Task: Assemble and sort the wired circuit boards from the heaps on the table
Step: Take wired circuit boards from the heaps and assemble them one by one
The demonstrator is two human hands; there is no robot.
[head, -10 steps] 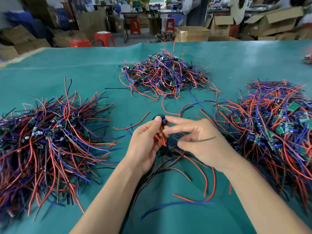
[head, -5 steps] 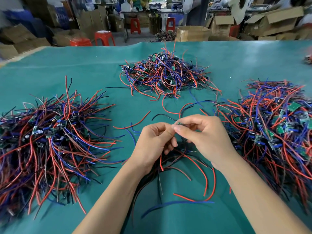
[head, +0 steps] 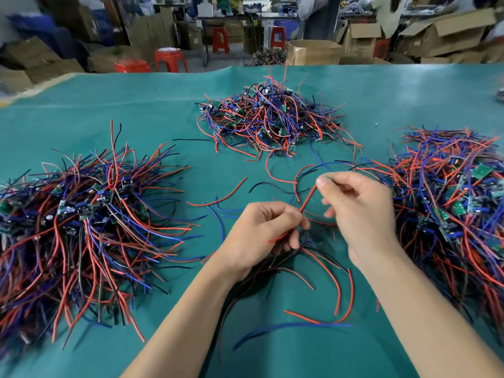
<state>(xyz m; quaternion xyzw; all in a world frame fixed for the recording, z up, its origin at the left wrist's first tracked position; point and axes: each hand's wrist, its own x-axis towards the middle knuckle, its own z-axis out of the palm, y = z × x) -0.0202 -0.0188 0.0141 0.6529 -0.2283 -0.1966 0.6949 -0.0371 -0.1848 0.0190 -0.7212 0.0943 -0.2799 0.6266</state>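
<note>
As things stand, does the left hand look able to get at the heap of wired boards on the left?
Probably yes, but not freely: the left hand grips a red wire that the right hand pinches. Bare green mat lies between it and the left heap.

Bare cloth [head: 81,105] between left heap [head: 81,227], far heap [head: 272,118].
</note>
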